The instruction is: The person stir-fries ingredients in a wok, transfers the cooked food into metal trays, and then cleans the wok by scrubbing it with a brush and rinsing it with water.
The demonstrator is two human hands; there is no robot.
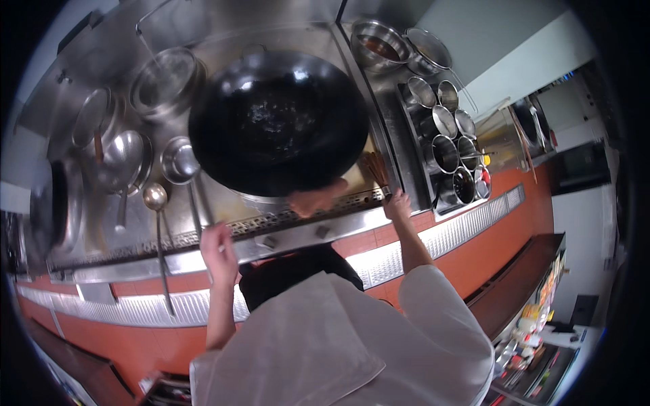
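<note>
A large black wok (279, 116) sits on the stove before me, its inside dark and shiny with small specks at the bottom. In my right hand (397, 205) is a bamboo wok brush (377, 168), its bristles pointing away from me beside the wok's right rim. My left hand (218, 248) is over the stove's front edge, fingers curled, at the handle of a steel ladle (180, 160). Whether the fingers grip that handle is unclear. At the wok's near rim there is a blurred brownish shape (317, 198) that I cannot identify.
A long-handled ladle (155, 197) juts over the front edge. Left stand a strainer (122, 157) and a steel pot (165, 81) under a tap (144, 38). On the right are several metal canisters (446, 152) and a steel bowl of reddish-brown liquid (381, 45).
</note>
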